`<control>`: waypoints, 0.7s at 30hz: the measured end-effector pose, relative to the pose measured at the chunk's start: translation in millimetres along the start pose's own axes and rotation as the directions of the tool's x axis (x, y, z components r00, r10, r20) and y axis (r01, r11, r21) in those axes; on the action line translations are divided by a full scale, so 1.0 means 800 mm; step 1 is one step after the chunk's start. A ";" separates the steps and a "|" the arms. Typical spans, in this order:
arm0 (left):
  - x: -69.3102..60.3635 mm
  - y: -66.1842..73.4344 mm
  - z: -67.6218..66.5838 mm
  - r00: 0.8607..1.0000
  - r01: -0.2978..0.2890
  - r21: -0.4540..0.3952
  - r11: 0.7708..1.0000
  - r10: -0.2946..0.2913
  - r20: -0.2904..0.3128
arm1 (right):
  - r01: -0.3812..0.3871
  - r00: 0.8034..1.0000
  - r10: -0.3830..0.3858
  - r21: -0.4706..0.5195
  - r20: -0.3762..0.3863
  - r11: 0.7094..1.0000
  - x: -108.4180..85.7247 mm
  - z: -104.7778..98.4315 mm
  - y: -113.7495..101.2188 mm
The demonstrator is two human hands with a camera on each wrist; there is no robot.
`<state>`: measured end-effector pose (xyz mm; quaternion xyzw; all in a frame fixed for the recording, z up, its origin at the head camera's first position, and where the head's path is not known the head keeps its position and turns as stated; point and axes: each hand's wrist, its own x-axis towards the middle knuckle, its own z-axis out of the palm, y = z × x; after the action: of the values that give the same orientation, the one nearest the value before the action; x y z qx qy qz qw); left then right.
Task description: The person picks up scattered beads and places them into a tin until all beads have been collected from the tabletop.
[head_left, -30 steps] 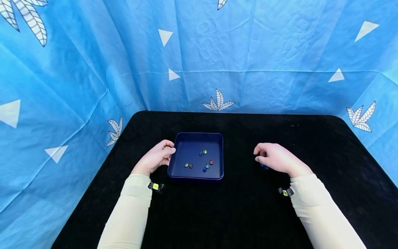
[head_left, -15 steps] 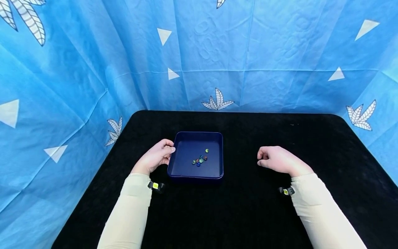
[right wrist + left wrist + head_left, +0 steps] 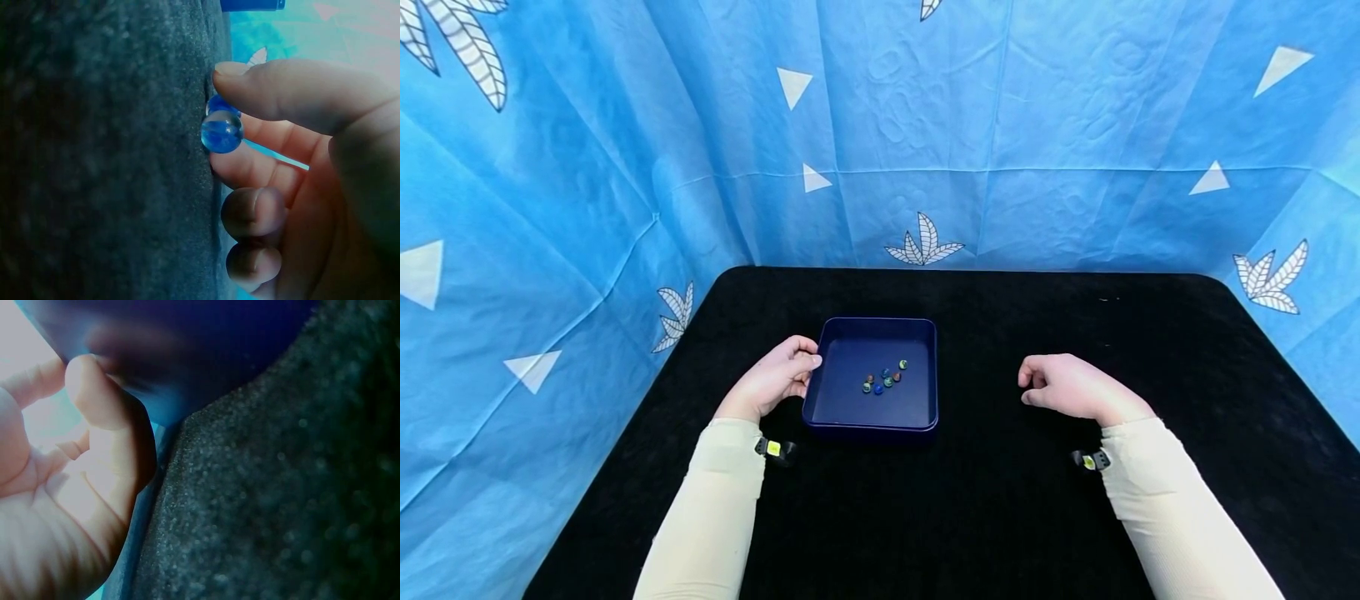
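A square dark blue tray (image 3: 871,340) stands on the black table, with several small glass marbles (image 3: 887,382) grouped around its middle. My left hand (image 3: 778,377) grips the tray's left side. In the left wrist view, the left thumb (image 3: 97,390) lies against the tray wall (image 3: 212,347). To the right of the tray, my right hand (image 3: 1067,385) is low over the cloth with its fingers curled. The right wrist view shows two blue marbles, a front marble (image 3: 222,132) and a rear marble (image 3: 220,105), between the thumb and curled fingers. The head view hides both.
Black cloth (image 3: 985,517) covers the table, which has rounded far corners. A blue patterned curtain (image 3: 925,108) hangs behind and along the sides. Pale specks (image 3: 1108,300) lie on the cloth at the far right.
The marbles in the tray have rolled closer together. My right hand has shifted slightly toward me, over the blue marbles that showed below it earlier. My left hand stays at the tray's side.
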<state>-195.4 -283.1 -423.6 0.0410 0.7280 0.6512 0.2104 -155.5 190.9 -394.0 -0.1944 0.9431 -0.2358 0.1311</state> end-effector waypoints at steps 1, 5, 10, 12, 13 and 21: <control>0.000 0.000 0.000 1.000 0.000 -0.001 1.000 0.000 -0.001 | 0.002 1.000 -0.002 -0.001 0.001 1.000 0.000 0.000 0.000; -0.001 0.000 0.000 1.000 0.001 -0.001 1.000 -0.001 0.001 | 0.012 1.000 -0.012 0.007 0.001 1.000 0.001 0.002 0.001; -0.001 -0.001 0.001 1.000 0.008 0.002 1.000 -0.008 -0.004 | 0.022 1.000 -0.022 -0.006 -0.011 1.000 0.001 0.004 0.001; -0.001 -0.002 0.001 1.000 0.007 0.006 1.000 -0.007 -0.003 | 0.023 1.000 -0.023 -0.010 -0.013 1.000 0.001 0.004 0.002; -0.001 -0.002 0.000 1.000 0.006 0.007 1.000 -0.006 -0.002 | 0.023 1.000 -0.023 -0.008 -0.013 1.000 0.001 0.004 0.002; 0.001 -0.004 -0.001 1.000 -0.016 -0.005 1.000 0.016 0.017 | 0.022 1.000 -0.022 -0.002 -0.004 1.000 0.001 0.004 -0.001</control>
<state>-196.0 -283.6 -426.7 0.0519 0.7242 0.6543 0.2115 -155.2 188.7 -396.2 -0.2043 0.9414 -0.2368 0.1264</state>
